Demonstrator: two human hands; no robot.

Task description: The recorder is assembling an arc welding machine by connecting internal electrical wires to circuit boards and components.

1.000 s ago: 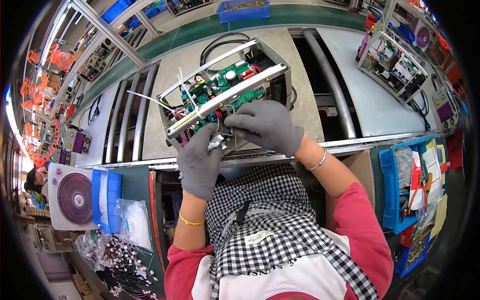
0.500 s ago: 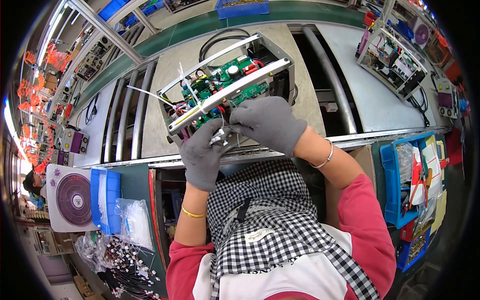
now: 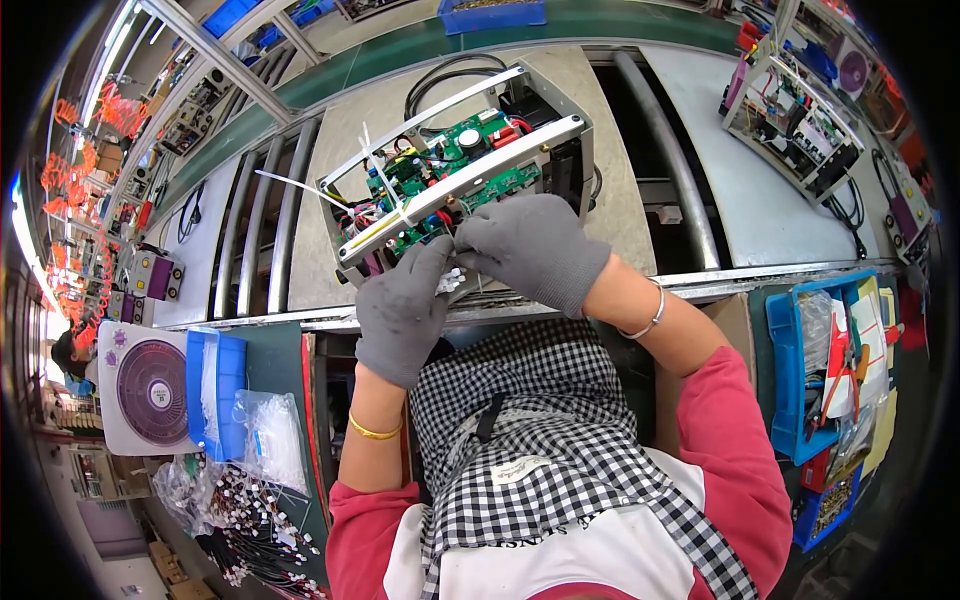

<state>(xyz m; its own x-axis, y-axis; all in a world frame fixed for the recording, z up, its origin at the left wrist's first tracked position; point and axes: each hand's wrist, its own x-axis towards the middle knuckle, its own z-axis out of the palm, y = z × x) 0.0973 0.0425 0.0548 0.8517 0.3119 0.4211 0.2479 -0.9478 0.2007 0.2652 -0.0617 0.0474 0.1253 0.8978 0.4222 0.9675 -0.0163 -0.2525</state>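
An open metal-framed electrical unit (image 3: 462, 190) with green circuit boards lies on a board in front of me. Both hands wear grey gloves and meet at its near left side. My left hand (image 3: 405, 312) is closed, its fingertips pinching thin wires whose white connectors (image 3: 452, 281) hang beside it. My right hand (image 3: 530, 250) is closed in a pinch against the near rail; what sits between its fingertips is hidden. Two white cable ties stick out of the unit: one long cable tie (image 3: 290, 184) points left, another cable tie (image 3: 368, 145) stands upward.
The unit's board (image 3: 620, 220) rests on a roller conveyor (image 3: 672, 160). Another open unit (image 3: 795, 130) stands at right. A blue tool bin (image 3: 790, 380) is at lower right. At left are a purple-grilled panel (image 3: 150, 392), a blue bin (image 3: 218, 390), bagged cable ties (image 3: 272, 440) and piled wire harnesses (image 3: 265, 530).
My left hand has turned, bringing its fingertips up toward the right hand's. The white connectors now hang slightly further right. My right hand has barely moved.
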